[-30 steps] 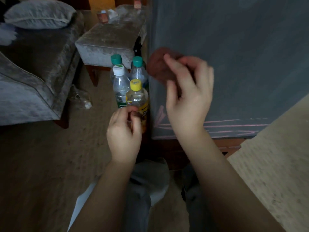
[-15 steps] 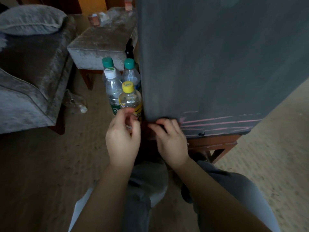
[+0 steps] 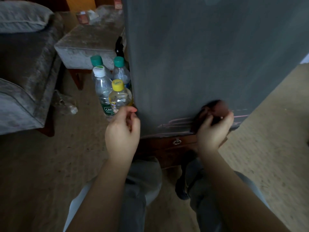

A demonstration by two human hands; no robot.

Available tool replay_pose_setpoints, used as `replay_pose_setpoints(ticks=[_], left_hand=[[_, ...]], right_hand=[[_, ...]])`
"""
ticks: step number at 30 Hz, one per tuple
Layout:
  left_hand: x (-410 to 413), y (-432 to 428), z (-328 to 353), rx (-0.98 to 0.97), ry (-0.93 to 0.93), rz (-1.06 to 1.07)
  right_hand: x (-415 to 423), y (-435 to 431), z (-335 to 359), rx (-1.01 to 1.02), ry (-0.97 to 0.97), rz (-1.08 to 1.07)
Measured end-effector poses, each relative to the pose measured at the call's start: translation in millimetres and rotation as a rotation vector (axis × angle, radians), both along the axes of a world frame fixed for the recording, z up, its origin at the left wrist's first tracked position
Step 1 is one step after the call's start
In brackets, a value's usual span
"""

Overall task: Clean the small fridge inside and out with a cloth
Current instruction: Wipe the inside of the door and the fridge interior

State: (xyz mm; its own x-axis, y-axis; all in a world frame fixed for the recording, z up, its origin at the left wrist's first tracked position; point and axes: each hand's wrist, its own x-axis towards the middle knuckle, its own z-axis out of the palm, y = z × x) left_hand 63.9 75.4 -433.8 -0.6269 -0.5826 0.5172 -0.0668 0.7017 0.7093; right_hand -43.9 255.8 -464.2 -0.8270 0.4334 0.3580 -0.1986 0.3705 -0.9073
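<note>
The right hand (image 3: 213,131) grips a brown cloth (image 3: 215,108) against the fridge (image 3: 200,56), just above its bottom edge. The left hand (image 3: 122,129) curls at the fridge's lower left corner; whether it holds anything I cannot tell. Bottles (image 3: 117,96) crowd that edge, and carpet (image 3: 267,148) lies to the fridge's right.

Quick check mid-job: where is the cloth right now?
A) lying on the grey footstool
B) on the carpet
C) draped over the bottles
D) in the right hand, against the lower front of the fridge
D: the right hand grips the brown cloth against the lower front of the small fridge, beside the pink marks.
</note>
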Motion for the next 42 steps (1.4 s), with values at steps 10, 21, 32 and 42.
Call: replay_pose_setpoints(ticks=[10, 21, 32, 42], left_hand=[[5, -9, -5, 0.073, 0.022, 0.112], [6, -15, -5, 0.138, 0.084, 0.074], [9, -17, -2, 0.155, 0.118, 0.089], [3, -10, -11, 0.144, -0.062, 0.012]], right_hand=[[69, -108, -7, 0.409, 0.313, 0.554], [5, -26, 42, 0.026, 0.358, 0.021], [41, -83, 43, 0.348, 0.561, 0.392], [45, -63, -67, 0.918, 0.292, 0.719]])
